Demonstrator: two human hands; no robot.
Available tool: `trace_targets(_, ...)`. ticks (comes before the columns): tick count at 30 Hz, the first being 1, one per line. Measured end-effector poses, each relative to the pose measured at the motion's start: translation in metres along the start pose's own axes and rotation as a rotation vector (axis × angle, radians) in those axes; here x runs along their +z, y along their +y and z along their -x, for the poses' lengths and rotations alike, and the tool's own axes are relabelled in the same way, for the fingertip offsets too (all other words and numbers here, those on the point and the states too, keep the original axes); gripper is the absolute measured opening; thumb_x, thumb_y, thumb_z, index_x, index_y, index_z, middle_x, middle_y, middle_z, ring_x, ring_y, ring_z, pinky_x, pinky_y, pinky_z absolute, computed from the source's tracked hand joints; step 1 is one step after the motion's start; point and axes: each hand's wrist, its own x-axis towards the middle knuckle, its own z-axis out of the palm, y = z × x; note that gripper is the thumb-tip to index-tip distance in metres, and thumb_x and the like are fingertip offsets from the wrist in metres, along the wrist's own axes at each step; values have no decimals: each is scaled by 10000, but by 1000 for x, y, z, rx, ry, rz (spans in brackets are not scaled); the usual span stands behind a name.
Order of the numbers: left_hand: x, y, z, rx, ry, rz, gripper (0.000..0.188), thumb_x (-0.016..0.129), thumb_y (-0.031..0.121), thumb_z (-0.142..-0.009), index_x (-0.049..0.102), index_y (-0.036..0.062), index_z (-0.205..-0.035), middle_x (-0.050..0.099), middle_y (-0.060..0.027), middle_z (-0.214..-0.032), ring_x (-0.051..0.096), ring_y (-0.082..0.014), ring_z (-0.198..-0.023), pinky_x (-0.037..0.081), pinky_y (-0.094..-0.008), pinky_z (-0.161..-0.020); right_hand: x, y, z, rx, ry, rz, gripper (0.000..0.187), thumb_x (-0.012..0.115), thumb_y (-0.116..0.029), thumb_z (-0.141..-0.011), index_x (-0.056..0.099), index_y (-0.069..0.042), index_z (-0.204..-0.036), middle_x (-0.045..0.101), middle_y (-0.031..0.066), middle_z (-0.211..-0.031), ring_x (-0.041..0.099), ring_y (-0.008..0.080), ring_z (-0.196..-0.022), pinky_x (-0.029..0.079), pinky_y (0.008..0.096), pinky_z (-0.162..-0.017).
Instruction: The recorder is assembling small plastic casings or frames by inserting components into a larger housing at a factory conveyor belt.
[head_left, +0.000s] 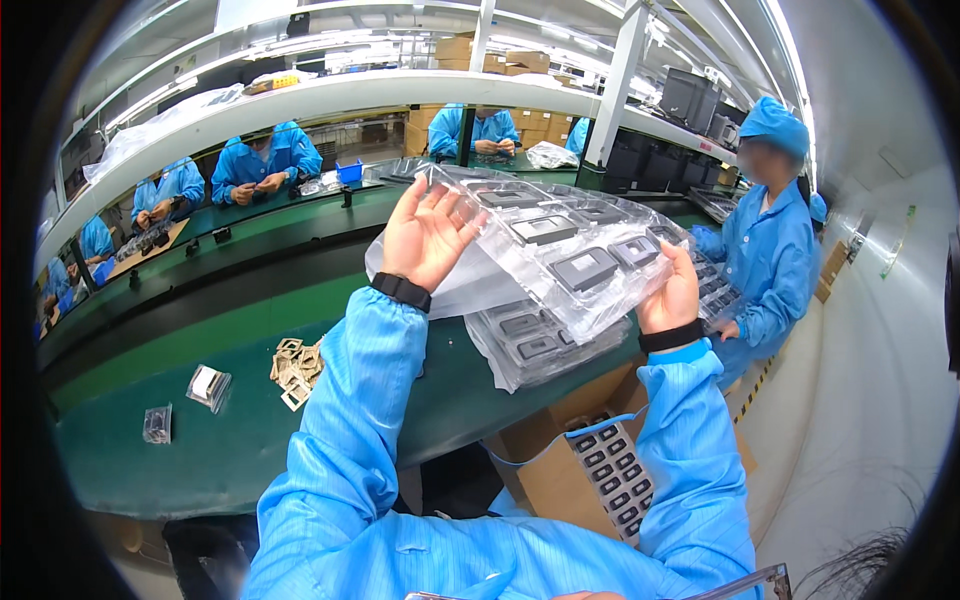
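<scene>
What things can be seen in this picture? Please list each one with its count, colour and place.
Clear plastic tray: one, transparent with dark grey parts, held up in both hands.
Tray stack: one, clear, on the table under it.
Green table: one, in front.
Small frames: a pile, beige, on the table at left.
Small bags: two, clear, far left.
Cardboard box: one, brown, open, below the table, holding a tray of dark parts.
Co-workers: several, blue coats, right and across.
Left hand: on the tray's left edge.
Right hand: gripping its right edge.
</scene>
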Motion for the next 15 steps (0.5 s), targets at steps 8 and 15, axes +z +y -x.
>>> trace_targets(8,43,-17,27,55,524,-690,679,567,544,-937,356,157,-1453,282,-163,-1520,231,-332,-1432,175,-539,-1154,11,-3,25,-177,30,130,329,528,-99,-912,529,24,-1217,641,167,-1172,629,313,-1091,491,449,-995)
trace_targets(15,45,-35,40,-189,543,-315,607,543,552,-956,411,170,-1409,375,-203,-1486,338,-415,-1375,231,-634,-1123,8,-7,51,-167,46,61,498,551,23,-833,393,-144,-1276,545,112,-1173,586,311,-1100,506,496,-955)
